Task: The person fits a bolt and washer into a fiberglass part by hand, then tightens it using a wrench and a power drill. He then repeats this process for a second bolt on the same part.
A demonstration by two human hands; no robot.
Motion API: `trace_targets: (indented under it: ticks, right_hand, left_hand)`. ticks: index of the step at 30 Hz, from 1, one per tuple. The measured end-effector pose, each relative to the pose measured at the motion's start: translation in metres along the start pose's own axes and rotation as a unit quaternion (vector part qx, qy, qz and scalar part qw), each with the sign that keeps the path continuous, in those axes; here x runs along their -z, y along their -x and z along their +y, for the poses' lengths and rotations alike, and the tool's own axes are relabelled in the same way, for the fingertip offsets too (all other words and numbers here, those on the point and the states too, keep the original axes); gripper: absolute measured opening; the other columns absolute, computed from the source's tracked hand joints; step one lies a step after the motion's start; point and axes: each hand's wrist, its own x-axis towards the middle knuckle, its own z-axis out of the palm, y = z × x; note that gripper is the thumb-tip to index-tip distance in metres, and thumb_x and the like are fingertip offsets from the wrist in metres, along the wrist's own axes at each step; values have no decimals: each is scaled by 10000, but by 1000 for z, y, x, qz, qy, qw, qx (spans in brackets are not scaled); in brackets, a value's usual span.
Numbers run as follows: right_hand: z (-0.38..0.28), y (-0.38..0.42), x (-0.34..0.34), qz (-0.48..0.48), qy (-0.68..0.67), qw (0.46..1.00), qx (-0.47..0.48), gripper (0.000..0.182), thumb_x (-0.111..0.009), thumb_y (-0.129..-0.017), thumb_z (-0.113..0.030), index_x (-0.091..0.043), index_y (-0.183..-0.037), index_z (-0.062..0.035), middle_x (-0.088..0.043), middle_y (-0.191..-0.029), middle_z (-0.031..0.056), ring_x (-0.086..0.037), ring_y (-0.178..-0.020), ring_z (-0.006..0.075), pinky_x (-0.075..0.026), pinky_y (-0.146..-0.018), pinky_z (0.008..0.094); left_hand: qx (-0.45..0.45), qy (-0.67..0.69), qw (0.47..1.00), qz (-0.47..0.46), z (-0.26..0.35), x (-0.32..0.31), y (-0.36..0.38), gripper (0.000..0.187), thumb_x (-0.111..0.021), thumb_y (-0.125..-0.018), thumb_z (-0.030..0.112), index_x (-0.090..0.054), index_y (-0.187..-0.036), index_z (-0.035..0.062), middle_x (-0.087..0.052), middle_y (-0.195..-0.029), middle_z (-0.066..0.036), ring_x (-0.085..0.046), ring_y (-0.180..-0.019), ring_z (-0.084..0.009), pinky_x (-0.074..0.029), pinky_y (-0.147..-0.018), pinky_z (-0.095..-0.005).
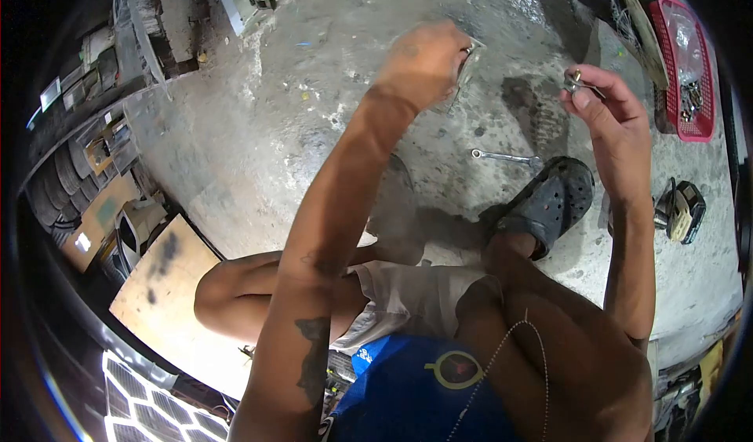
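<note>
Stained concrete floor with a wrench lying on it. Above the wrench, the left hand grasps a clear scrap. Right of it, the right hand pinches a small metal part.

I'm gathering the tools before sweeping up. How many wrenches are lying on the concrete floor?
1. A wrench lies on the floor just beyond the dark clog, between the two raised hands. Others may be hidden in the red basket or behind the arms.

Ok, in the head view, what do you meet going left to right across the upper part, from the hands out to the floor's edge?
Left hand gripping a thin sheet → wrench on the floor → right hand pinching a small metal part → red basket.
</note>
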Motion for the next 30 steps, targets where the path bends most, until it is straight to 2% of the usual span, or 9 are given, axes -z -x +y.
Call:
trace_targets:
  ticks: [6, 13, 15, 16, 18, 19, 21, 26, 30]
  right_hand:
    - [-3, 1, 0, 25, -65, 997, -32, 264, -686, -885, -92, -644, -1131, -6, -678, -1036, 35, -625, -972, 112, -476, -899, 264]
    - [-7, 2, -2, 5, 49, 998, -37, 200, -712, -854, -61, -682, -1046, -12, -671, -966, 15, -610, -899, 63, -479, -814, 220]
    - [-10, 4, -9, 17, 63, 997, -39, 188, -719, -851, -61, -687, -1030, -12, -666, -934, 5, -609, -880, 61, -482, -789, 215]
    - [-11, 5, -12, 16, 99, 995, -5, 192, -726, -850, -71, -686, -1028, -9, -663, -918, -1, -612, -863, 65, -485, -777, 215]
    - [-14, 7, -18, 18, 136, 990, 28, 198, -733, -849, -81, -685, -1026, -6, -660, -903, -7, -615, -847, 68, -488, -765, 216]
    - [-16, 9, -21, 17, 147, 987, 66, 200, -736, -848, -90, -682, -1017, 3, -663, -896, 4, -622, -835, 76, -493, -764, 223]
    - [-19, 13, -24, 16, 158, 982, 99, 204, -739, -848, -99, -679, -1008, 12, -666, -889, 15, -629, -822, 83, -498, -763, 231]
    - [-28, 8, -26, -27, 206, 943, 259, 141, -723, -834, -55, -677, -950, 11, -675, -879, 75, -654, -774, 132, -515, -702, 254]
    - [-35, 6, -22, -38, 207, 939, 271, 116, -719, -822, -32, -678, -924, 5, -681, -869, 78, -659, -762, 153, -513, -682, 262]
  left_hand:
    - [-63, -86, 993, -52, -4, 1, -7, 115, -600, -847, 103, -629, -916, 16, -619, -943, -166, -600, -885, -375, -479, -778, -456]
    - [-50, -43, 995, -70, -7, 14, -9, 136, -610, -842, 128, -597, -901, 7, -615, -912, -177, -608, -854, -367, -485, -765, -433]
    - [-16, -47, 996, -73, -5, 19, -9, 178, -648, -841, 136, -615, -967, 14, -647, -864, -140, -650, -782, -264, -507, -710, -366]
    - [-16, -47, 996, -73, 1, 22, -9, 178, -648, -841, 136, -615, -967, 14, -647, -864, -140, -650, -782, -264, -507, -710, -366]
    - [164, 96, 982, -25, 20, 31, -4, 193, -664, -861, 102, -634, -1023, 2, -670, -813, -86, -642, -711, -144, -511, -652, -287]
    - [162, 97, 982, -26, 34, 36, -4, 193, -664, -861, 102, -634, -1023, 2, -670, -813, -86, -642, -711, -144, -511, -652, -287]
    - [210, 467, 858, 22, 66, 44, 0, 176, -650, -888, 62, -642, -1044, -20, -674, -812, -56, -619, -699, -83, -503, -637, -228]
    - [167, 574, 802, -18, 94, 49, 4, 161, -623, -901, 28, -631, -1045, -44, -670, -816, -79, -623, -694, -116, -505, -631, -235]
    - [175, 628, 757, -46, 94, 51, 6, 182, -608, -912, 43, -623, -1068, -49, -671, -829, -91, -624, -685, -130, -506, -621, -238]
